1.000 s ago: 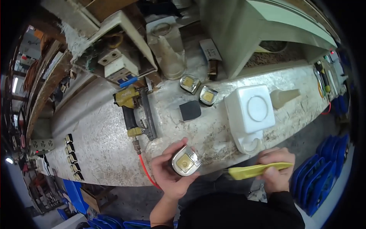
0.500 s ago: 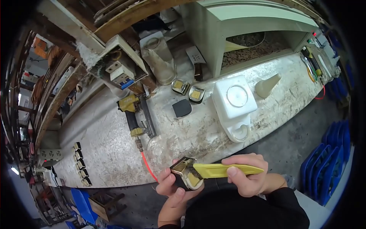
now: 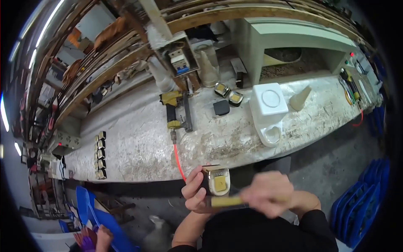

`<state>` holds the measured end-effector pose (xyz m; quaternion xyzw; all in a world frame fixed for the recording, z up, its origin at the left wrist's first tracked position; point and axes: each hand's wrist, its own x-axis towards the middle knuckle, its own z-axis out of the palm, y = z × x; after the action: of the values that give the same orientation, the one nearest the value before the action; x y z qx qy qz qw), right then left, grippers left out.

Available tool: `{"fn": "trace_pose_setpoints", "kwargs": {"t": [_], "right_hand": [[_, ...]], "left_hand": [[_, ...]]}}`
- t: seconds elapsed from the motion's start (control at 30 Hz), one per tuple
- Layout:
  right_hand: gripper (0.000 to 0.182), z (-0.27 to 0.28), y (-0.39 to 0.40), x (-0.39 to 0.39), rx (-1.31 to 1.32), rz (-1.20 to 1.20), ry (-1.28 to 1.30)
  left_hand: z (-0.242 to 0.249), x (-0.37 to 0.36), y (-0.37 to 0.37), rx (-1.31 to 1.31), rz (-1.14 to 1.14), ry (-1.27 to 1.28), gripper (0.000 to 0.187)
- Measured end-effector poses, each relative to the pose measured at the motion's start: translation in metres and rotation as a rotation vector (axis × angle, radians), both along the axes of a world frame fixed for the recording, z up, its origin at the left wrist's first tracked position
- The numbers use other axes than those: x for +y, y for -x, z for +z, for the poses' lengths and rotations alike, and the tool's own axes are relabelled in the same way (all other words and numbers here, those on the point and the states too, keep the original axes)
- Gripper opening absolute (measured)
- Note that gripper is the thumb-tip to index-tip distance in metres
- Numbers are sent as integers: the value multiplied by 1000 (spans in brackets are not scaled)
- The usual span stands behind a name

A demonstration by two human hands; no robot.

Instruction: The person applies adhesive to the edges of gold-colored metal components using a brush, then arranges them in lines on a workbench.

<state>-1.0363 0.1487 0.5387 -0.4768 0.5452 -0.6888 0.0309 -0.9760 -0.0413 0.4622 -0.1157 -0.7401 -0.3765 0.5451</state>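
Note:
In my left hand (image 3: 195, 191) is a small rounded piece (image 3: 219, 181) with a shiny metal rim and a yellow square inside, held near the bench's front edge. My right hand (image 3: 268, 194) is blurred but closed round a yellow flat-handled tool (image 3: 228, 201), whose left end lies just below the piece. Whether the tool touches the piece cannot be made out. Beyond my hands, two similar pieces (image 3: 236, 98) and a dark block (image 3: 221, 107) rest on the bench.
On the bench (image 3: 138, 147) are a nail gun (image 3: 172, 110) with a red hose, a white container (image 3: 270, 103), a cone (image 3: 300, 98) and a row of several small pieces (image 3: 100, 155). Another person's hand (image 3: 103, 238) shows at lower left, near blue chairs.
The view has swung left. The yellow tool has moved from the inside of the piece to below it, and the piece is turned more upright. Another person's hand has come into view.

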Motion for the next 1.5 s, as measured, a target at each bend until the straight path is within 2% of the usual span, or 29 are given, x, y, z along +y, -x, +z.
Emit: {"fn": "trace_pose_setpoints", "kwargs": {"t": [0.03, 0.07, 0.13, 0.17, 0.2, 0.27, 0.3, 0.33, 0.47, 0.67, 0.8, 0.83, 0.87, 0.9, 0.93, 0.97, 1.03, 1.17, 1.33, 1.5], "right_hand": [[29, 7, -9, 0, 91, 38, 66], [26, 17, -12, 5, 67, 78, 71], [21, 14, 3, 6, 144, -106, 11], [17, 16, 7, -4, 118, -158, -148], [10, 6, -2, -9, 216, -256, -180], [4, -12, -11, 1, 248, -113, -70], [10, -21, -10, 4, 255, -175, 59], [10, -22, -9, 3, 256, -146, 58], [11, -22, 4, 2, 341, -109, -201], [12, -14, 23, -12, 324, 62, -30], [14, 7, 45, -40, 306, 185, 80], [16, 6, 3, -3, 277, -7, -47], [18, 45, -20, -16, 374, -210, -465], [17, 41, -26, -5, 280, 29, -322], [18, 28, -17, -11, 192, 240, -149], [20, 37, -17, -11, 227, 327, -168], [21, 45, -16, -18, 246, 311, -75], [24, 34, -8, -33, 268, 150, -211], [20, 42, -10, -20, 299, 280, -183], [18, 34, -4, -24, 365, 381, -259]], "left_hand": [[4, -1, 3, 68, 18, -2, 59], [9, -2, 2, 73, 69, 9, 59], [23, -11, -14, -36, -129, -19, 67], [22, -10, -24, -79, -198, -102, 69], [18, -11, -24, -43, -311, -190, 71], [15, -15, -32, -42, -418, -284, 72], [13, -19, -35, -20, -471, -327, 73], [14, -22, -42, -12, -443, -332, 73], [24, -37, -55, -205, -633, -439, 74], [44, -52, -61, -421, -648, -561, 76], [59, -85, -56, -539, -795, -790, 79], [46, -59, -83, -617, -768, -715, 80], [57, -52, -91, -696, -754, -768, 81], [46, -30, -99, -611, -811, -785, 84], [48, -45, -100, -731, -803, -729, 87], [44, -54, -96, -674, -825, -711, 90], [29, -73, -91, -677, -918, -734, 88], [12, -72, -82, -609, -1053, -828, 85], [-2, -73, -91, -665, -1084, -876, 83], [-4, -74, -95, -663, -1094, -970, 81]]}}
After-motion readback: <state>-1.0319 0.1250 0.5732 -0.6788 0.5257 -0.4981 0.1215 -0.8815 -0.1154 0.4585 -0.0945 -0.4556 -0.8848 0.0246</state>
